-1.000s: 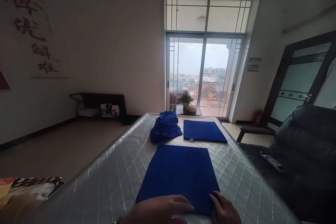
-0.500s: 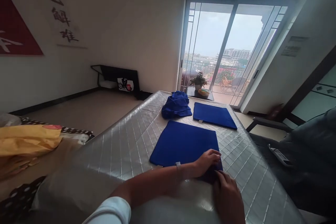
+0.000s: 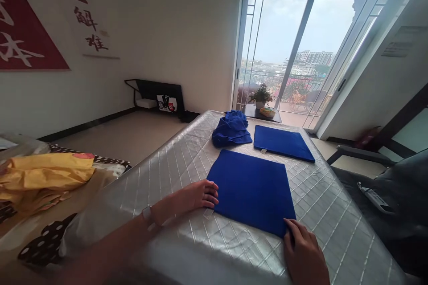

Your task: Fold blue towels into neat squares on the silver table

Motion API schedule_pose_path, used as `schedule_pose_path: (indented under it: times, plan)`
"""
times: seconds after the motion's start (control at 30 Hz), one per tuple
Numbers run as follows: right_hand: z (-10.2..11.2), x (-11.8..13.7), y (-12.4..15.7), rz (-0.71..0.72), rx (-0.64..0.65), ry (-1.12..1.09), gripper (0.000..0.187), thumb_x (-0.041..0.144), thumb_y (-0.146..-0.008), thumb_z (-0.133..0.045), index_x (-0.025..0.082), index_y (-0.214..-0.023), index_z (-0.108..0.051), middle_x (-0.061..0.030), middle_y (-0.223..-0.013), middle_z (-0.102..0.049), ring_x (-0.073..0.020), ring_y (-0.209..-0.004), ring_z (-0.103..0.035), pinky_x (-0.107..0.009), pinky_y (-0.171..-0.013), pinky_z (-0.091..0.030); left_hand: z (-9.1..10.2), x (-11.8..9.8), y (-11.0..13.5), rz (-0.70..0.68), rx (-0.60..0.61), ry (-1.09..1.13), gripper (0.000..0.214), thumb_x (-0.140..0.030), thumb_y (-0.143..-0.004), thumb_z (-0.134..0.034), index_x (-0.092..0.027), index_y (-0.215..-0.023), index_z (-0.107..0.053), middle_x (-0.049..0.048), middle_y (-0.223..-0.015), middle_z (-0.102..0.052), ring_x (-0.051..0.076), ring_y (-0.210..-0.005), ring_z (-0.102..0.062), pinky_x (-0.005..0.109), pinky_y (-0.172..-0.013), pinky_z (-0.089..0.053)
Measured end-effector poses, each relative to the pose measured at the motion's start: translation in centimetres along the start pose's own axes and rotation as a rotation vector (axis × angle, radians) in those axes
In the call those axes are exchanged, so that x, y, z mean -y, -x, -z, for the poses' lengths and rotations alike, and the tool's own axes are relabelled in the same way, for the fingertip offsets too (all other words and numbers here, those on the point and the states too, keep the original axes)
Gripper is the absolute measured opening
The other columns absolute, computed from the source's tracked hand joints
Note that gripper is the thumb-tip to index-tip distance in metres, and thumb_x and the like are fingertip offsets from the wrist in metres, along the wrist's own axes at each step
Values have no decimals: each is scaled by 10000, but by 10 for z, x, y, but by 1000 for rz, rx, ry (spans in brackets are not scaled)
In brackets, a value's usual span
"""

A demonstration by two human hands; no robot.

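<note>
A flat, rectangular blue cloth (image 3: 252, 187) lies on the silver quilted cover of the table (image 3: 167, 169), a small pale tag (image 3: 208, 213) sticking out at its near left edge. At that left edge rests my left hand (image 3: 203, 193), palm down, fingers loosely bent and apart. My right hand (image 3: 304, 245) is at the near right corner, its fingertips together on the cloth; the thumb is mostly hidden. Beyond lie a second flat blue cloth (image 3: 284, 143) with a tag and a crumpled blue cloth (image 3: 232, 129).
To the left, yellow fabric (image 3: 50, 176) lies near brown polka-dot material. A dark sofa (image 3: 401, 196) with a white remote-like object (image 3: 376, 198) stands on the right. A potted plant (image 3: 261, 95) is by the glass sliding door (image 3: 277, 40).
My left hand has moved from the cloth's right side across to its left edge. My right hand stays at the near right corner. The camera view has shifted slightly.
</note>
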State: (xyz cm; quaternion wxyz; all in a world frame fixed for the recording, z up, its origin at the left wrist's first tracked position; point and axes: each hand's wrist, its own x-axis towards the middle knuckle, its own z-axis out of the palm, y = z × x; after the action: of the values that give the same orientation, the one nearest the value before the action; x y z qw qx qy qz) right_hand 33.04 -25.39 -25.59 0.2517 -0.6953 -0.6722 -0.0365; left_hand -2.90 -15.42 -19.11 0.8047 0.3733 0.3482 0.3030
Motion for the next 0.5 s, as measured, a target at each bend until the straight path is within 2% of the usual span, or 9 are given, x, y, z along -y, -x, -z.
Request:
schedule_pose_path:
  times: [0.13, 0.37, 0.43, 0.5]
  plan:
    - [2, -2, -1, -14, -6, -29, 474, 415, -917, -360, 182, -1180, -678, -124, -1220, -680, -297, -1090, -598, -471, -1003, -450, 11, 8, 6, -3, -39, -15, 298, -428, -835, -694, -162, -955, -638, 50, -911, -665, 213, -871, -683, 369, -891, -509]
    - [8, -2, -3, -31, 37, -44, 483, 445, -928, -349, 185, -1156, -686, -128, -1178, -685, -283, -1065, -623, -455, -987, -475, 1, 18, 1, -25, -104, -179, 371, -476, -767, -714, -162, -916, -587, 36, -771, -677, 198, -729, -706, 322, -732, -539]
    - [12, 0, -8, -40, 101, 5, 492, 451, -933, -334, 200, -1152, -695, -121, -1164, -694, -277, -1070, -631, -437, -966, -487, -2, 19, 2, -36, -80, -217, 403, -510, -761, -704, -160, -917, -581, 38, -756, -682, 189, -691, -702, 310, -692, -539]
    - [23, 3, -18, -34, 222, 68, 483, 454, -937, -333, 228, -1138, -710, -104, -1177, -701, -265, -1082, -641, -407, -946, -494, -2, 20, 3, -27, -58, -285, 437, -549, -764, -685, -160, -931, -574, 34, -736, -683, 161, -604, -675, 277, -600, -518]
